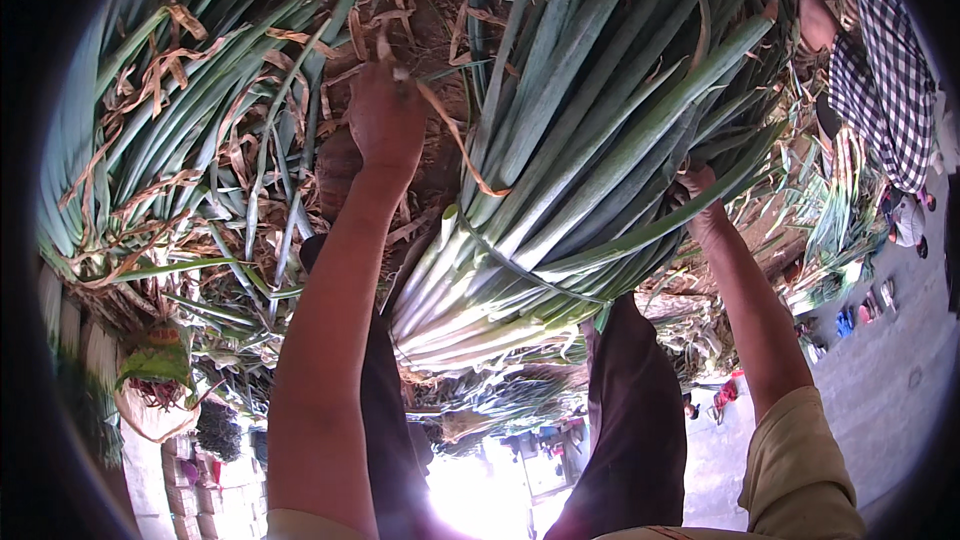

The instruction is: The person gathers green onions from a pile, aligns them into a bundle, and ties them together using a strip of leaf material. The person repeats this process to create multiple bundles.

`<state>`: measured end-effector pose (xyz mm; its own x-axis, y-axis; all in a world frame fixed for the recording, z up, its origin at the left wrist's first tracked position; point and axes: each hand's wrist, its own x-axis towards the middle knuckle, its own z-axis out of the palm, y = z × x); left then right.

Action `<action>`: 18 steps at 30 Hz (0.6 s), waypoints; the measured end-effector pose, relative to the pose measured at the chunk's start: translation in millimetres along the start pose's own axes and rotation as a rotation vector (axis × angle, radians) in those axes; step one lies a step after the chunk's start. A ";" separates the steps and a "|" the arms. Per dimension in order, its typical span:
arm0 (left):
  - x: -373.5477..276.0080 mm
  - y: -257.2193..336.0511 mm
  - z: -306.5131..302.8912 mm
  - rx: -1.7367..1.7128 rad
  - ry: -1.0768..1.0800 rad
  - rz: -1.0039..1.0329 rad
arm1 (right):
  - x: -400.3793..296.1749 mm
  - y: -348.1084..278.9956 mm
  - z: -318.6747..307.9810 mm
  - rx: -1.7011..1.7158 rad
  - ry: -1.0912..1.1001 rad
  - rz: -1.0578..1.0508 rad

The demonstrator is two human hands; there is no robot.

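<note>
A large bundle of green onions (555,187) lies before me, white root ends towards my legs and green leaves fanning away. A thin green tie (517,266) runs around its pale lower part. My left hand (388,120) is beyond the bundle's left side with its fingers curled, near a dry brown leaf strip (457,135); whether it grips the strip is unclear. My right hand (697,199) is at the bundle's right side, fingers bent against the leaves and partly hidden under a long green leaf.
More green onions (172,105) with dry leaves lie at the left. A white sack (157,412) stands at the lower left. A person in a checked garment (885,82) is at the upper right. Loose onion leaves (832,202) cover the ground at the right.
</note>
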<state>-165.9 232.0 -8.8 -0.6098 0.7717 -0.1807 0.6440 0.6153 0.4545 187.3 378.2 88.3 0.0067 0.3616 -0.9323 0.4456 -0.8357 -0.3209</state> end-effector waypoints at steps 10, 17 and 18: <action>-45.2 36.0 -11.8 -0.720 -0.895 -0.889 | -1.4 -9.4 7.3 0.013 -0.022 0.069; 40.2 77.0 -28.4 -1.028 -0.691 -0.625 | 5.0 -4.1 -7.2 0.029 -0.121 0.042; 60.6 85.1 -25.4 -1.042 -0.613 -0.532 | 4.9 -3.2 -6.0 0.025 -0.133 0.039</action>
<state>-159.8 327.0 41.1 -0.1925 0.5923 -0.7824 -0.4308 0.6654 0.6097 191.3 385.1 85.7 -0.0957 0.2727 -0.9573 0.4249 -0.8585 -0.2870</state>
